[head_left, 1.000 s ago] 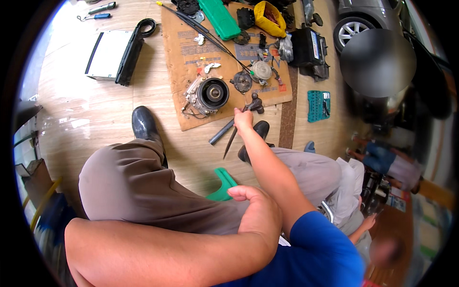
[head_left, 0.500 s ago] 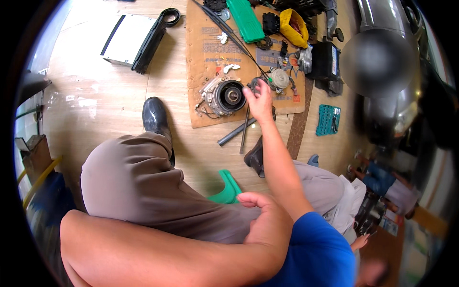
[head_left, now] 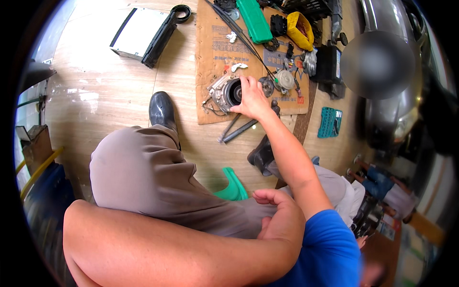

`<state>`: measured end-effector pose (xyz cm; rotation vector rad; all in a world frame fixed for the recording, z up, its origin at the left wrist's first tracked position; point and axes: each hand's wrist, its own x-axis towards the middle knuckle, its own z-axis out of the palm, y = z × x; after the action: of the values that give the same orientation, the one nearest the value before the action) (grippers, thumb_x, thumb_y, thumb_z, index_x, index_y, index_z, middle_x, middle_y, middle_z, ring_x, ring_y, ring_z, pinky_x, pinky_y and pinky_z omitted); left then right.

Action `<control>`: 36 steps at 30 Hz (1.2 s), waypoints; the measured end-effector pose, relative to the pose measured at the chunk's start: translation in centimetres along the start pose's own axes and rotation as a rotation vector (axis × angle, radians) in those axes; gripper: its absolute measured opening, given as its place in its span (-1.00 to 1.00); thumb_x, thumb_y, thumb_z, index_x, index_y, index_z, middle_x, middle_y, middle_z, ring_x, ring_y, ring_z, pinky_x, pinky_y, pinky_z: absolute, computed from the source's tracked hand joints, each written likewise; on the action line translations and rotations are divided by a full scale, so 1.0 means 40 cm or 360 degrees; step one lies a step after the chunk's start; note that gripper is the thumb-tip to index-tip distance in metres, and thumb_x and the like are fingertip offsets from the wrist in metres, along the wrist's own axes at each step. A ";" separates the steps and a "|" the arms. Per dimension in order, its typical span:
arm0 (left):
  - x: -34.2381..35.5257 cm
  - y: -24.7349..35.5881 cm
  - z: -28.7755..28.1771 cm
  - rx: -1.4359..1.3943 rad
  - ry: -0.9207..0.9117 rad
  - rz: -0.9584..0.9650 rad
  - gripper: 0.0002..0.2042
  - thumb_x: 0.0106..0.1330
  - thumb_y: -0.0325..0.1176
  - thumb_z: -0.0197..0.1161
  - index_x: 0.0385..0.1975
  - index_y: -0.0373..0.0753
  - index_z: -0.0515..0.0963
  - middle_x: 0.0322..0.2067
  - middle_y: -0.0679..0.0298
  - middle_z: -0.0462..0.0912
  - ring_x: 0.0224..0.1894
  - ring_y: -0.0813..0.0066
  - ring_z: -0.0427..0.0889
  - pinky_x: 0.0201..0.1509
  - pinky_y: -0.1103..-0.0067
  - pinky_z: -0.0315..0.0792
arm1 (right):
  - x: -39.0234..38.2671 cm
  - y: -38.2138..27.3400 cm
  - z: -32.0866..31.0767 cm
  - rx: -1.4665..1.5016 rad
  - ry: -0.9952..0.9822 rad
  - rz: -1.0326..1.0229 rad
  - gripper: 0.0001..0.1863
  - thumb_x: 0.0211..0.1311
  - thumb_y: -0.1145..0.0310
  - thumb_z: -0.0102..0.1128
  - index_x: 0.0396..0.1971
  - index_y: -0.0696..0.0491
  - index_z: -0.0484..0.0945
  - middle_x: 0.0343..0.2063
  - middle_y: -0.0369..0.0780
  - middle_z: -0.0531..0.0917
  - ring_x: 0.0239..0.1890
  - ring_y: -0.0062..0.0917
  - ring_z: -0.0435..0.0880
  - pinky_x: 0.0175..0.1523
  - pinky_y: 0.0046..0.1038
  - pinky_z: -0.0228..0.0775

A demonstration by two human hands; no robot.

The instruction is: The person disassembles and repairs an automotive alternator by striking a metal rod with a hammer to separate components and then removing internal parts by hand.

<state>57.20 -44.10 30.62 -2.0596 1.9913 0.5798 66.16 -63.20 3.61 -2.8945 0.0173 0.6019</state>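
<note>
On the cardboard, a metal car air-conditioning compressor [head_left: 220, 94] lies with its black pulley [head_left: 233, 92] facing me. My right hand [head_left: 252, 99] reaches over the pulley's right side, fingers across the far rim and thumb at the near rim, gripping it. A dark round clutch plate [head_left: 267, 86] lies just right of that hand. My left hand [head_left: 283, 215] rests at my lap beside my right arm, its fingers loosely curled and apart, with nothing visible in it. Closer to my boots are a grey pipe [head_left: 241, 131] and a thin rod [head_left: 230, 127], the rod slightly blurred.
The cardboard sheet [head_left: 210, 52] also carries a round metal part [head_left: 285, 80], a green case [head_left: 254, 21] and a yellow container [head_left: 300, 29]. A black battery [head_left: 326, 64] and teal tool case [head_left: 330, 122] stand to the right. A white box [head_left: 141, 34] sits far left; a green plastic piece [head_left: 233, 185] lies near.
My right hand has moved left from beside the clutch plate onto the pulley. The thin rod has shifted left and lies at a different angle. The whole view has shifted slightly.
</note>
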 end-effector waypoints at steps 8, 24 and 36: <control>-0.004 -0.007 -0.007 -0.0072 -0.0053 0.0209 -0.83 0.36 -0.44 0.11 -0.22 -0.25 0.66 -0.35 0.09 0.67 -0.31 0.14 0.68 -0.32 0.18 0.60 | -0.002 -0.015 0.023 -0.0007 0.0092 0.0229 0.17 -0.30 0.04 0.65 0.31 0.22 0.16 0.21 0.09 0.32 0.22 0.01 0.35 0.35 -0.16 0.25; 0.010 0.014 0.008 -0.0267 -0.0166 0.0018 -0.66 0.29 -0.32 0.06 -0.11 -0.41 0.65 -0.20 -0.16 0.67 -0.19 -0.08 0.66 -0.16 0.01 0.52 | -0.004 -0.050 0.009 0.0149 0.0012 0.0476 0.19 -0.24 0.06 0.64 0.33 0.30 0.09 0.16 0.13 0.33 0.21 0.04 0.34 0.33 -0.15 0.26; 0.018 0.004 0.012 -0.0101 -0.0109 0.0038 -0.82 0.22 -0.48 0.19 -0.23 -0.28 0.67 -0.34 0.04 0.68 -0.33 0.13 0.69 -0.30 0.12 0.62 | -0.006 0.004 0.019 0.0128 0.0093 0.0092 0.12 -0.32 0.18 0.70 0.25 0.25 0.18 0.16 0.09 0.35 0.22 0.03 0.35 0.33 -0.16 0.27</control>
<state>57.00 -44.57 29.90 -2.0258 1.9862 0.7172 65.65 -63.23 2.98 -2.8414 0.1308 0.5135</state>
